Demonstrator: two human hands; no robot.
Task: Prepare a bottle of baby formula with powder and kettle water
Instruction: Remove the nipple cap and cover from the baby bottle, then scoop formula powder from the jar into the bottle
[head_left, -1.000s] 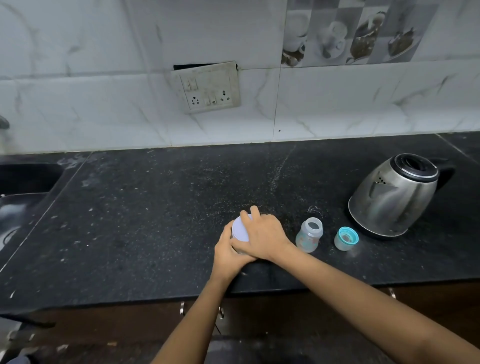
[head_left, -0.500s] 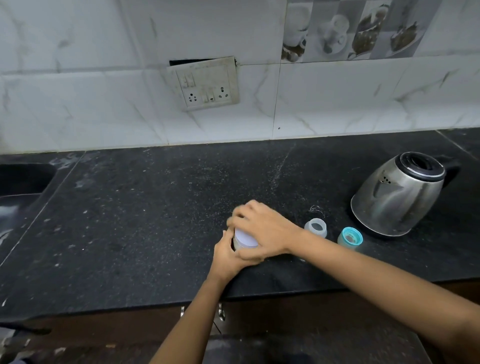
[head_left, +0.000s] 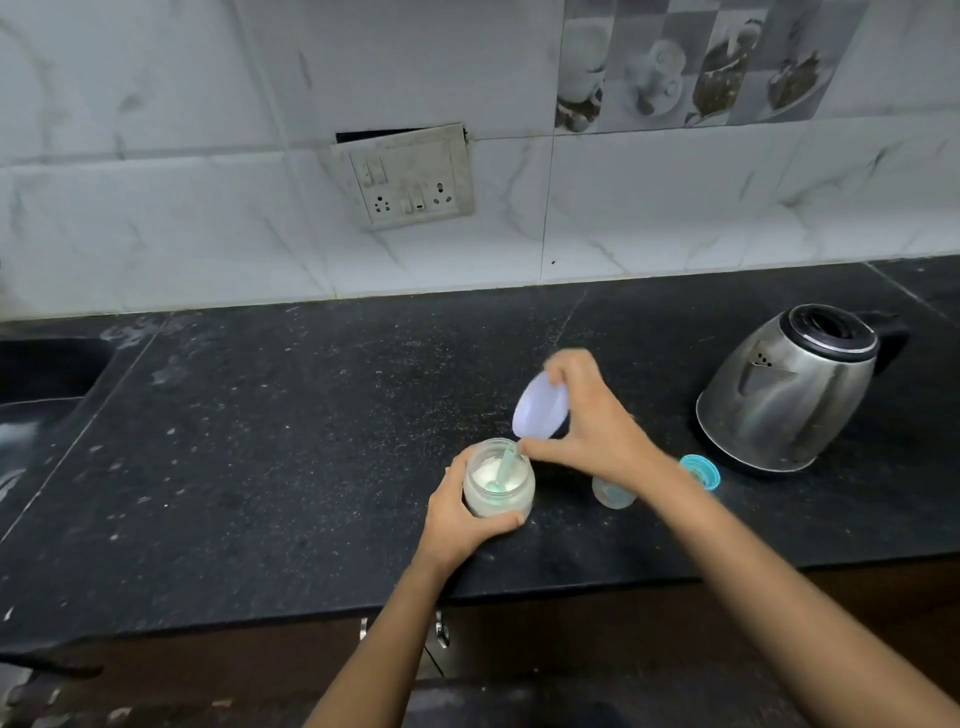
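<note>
A small clear jar (head_left: 498, 493) of white powder stands on the black counter (head_left: 291, 426), open, with a teal scoop (head_left: 505, 467) lying in the powder. My left hand (head_left: 457, 525) grips the jar from the left. My right hand (head_left: 592, 421) holds the pale lilac lid (head_left: 537, 408) tilted just above and to the right of the jar's mouth. The clear baby bottle (head_left: 613, 492) stands right of the jar, mostly hidden behind my right wrist. Its teal cap (head_left: 701, 470) lies beside it. A steel kettle (head_left: 795, 389) sits at the right.
A sink (head_left: 36, 395) cuts into the counter at far left. A socket plate (head_left: 410, 176) hangs on the tiled wall behind. Dark cabinet fronts (head_left: 519, 660) lie below the counter's front edge.
My right hand has lifted the lid off the jar and tilted it up to the right, which has uncovered the powder and the scoop. My left hand still holds the jar.
</note>
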